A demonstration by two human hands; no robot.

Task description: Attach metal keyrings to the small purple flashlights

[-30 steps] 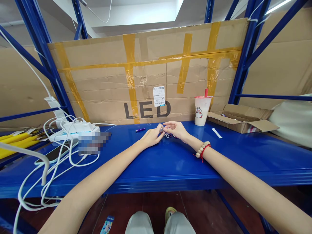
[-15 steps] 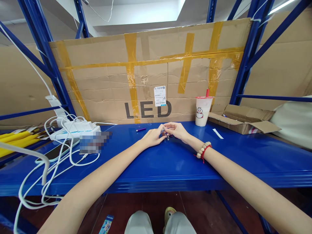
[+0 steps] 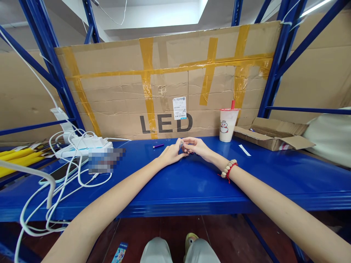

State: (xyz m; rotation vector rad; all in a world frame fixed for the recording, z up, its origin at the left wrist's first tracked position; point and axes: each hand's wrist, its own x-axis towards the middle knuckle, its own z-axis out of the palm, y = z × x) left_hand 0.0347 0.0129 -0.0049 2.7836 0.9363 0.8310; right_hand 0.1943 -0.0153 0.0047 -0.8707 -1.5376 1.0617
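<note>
My left hand (image 3: 170, 154) and my right hand (image 3: 199, 147) meet just above the blue shelf (image 3: 175, 186), with their fingertips together. Between them is a small silvery piece (image 3: 181, 145), mostly covered by the fingers and too small to name. Both hands are closed around it in a pinch. Some dark purple shows beneath the right fingers, but what it belongs to is hidden. A short purple pen-like tube (image 3: 158, 146) lies on the shelf left of my left hand. A beaded bracelet (image 3: 229, 168) and a red cord are on my right wrist.
A drink cup (image 3: 227, 126) with a red straw stands behind my right hand. To its right are a paper strip (image 3: 244, 150) and an open cardboard box (image 3: 271, 135). A white power strip (image 3: 85, 146), tangled cables and a phone (image 3: 64, 172) lie left. Taped cardboard (image 3: 120, 98) stands behind.
The fingers have shifted slightly around the small piece. A metallic bit that hung below the fingertips is now out of sight. The tube and cup have stayed put.
</note>
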